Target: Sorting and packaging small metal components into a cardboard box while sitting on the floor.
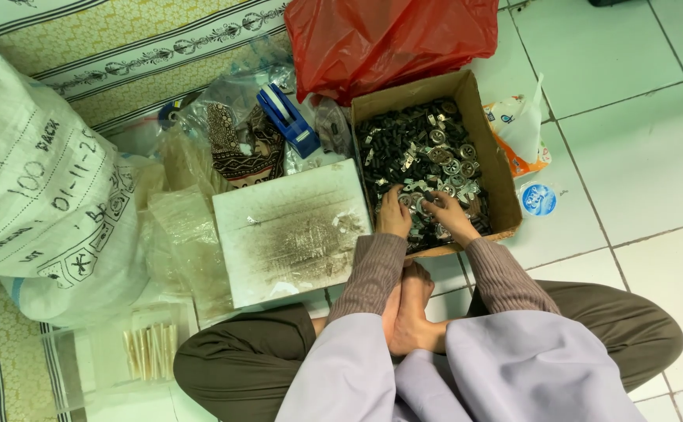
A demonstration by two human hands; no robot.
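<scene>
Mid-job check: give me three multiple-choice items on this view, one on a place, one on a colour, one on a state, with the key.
1. Where are both hands?
A. In the cardboard box
B. On the white board
C. On the sack

2. What colour is the plastic bag behind the box?
A. Blue
B. Red
C. Green

3. How do the hands stand?
A. Flat and spread on the floor
B. Raised, holding nothing
C. Close together, fingers among the small metal parts

Key: 1 A, the left hand and right hand lie inside the near end of the box, beside the board. 2 B, the bag is red. 3 C, the fingers meet over the parts; whether they pinch one is too small to tell.
</scene>
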